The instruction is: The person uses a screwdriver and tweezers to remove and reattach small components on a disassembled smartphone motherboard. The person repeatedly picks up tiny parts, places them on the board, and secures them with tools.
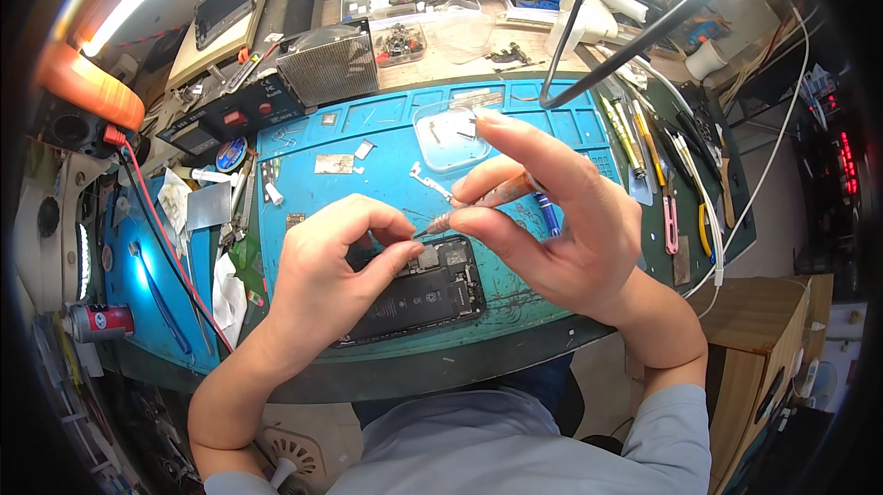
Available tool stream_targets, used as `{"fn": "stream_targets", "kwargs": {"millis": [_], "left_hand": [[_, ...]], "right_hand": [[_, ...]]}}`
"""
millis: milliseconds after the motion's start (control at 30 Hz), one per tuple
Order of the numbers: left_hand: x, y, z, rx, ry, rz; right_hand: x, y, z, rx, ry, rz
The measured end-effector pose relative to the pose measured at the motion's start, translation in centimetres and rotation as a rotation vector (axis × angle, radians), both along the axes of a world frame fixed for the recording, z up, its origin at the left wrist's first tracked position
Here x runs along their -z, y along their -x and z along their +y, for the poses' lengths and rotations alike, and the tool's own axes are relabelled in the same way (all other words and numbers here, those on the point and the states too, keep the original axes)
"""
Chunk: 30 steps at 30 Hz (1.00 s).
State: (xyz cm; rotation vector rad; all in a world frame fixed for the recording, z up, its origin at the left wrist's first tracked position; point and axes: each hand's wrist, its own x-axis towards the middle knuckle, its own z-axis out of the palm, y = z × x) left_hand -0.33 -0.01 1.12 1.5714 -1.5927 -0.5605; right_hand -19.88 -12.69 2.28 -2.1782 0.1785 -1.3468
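My left hand (336,260) pinches down on the opened phone (418,293) lying on the blue mat (386,127), steadying it. My right hand (552,219), just above the phone, grips a screwdriver (483,201) pencil-style so its tip meets the phone's top edge.

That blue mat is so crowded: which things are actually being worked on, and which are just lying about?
In use:
opened phone
screwdriver
left hand
right hand

Lying about:
clear dish
row of tools
red can
metal-mesh box
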Motion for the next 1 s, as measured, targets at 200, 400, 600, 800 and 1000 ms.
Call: {"fn": "stream_targets", "kwargs": {"millis": [200,400,600,800,1000], "left_hand": [[0.2,-0.1,0.1,0.018,-0.062,-0.022],[0.7,-0.1,-0.3,0.175,0.062,-0.055],[1.0,0.0,-0.3,0.196,0.095,-0.108],[1.1,-0.1,-0.3,0.214,0.106,-0.129],[1.1,-0.1,-0.3,0.218,0.103,-0.131]], "right_hand": [[0.1,0.4,-0.3,0.028,0.071,0.114],[-0.7,0.6,-0.6,-0.022,0.222,0.194],[0.0,0.1,-0.6,-0.039,0.252,0.186],[0.1,0.0,-0.5,-0.038,0.253,0.202],[0.2,0.0,-0.6,-0.042,0.245,0.221]]}}
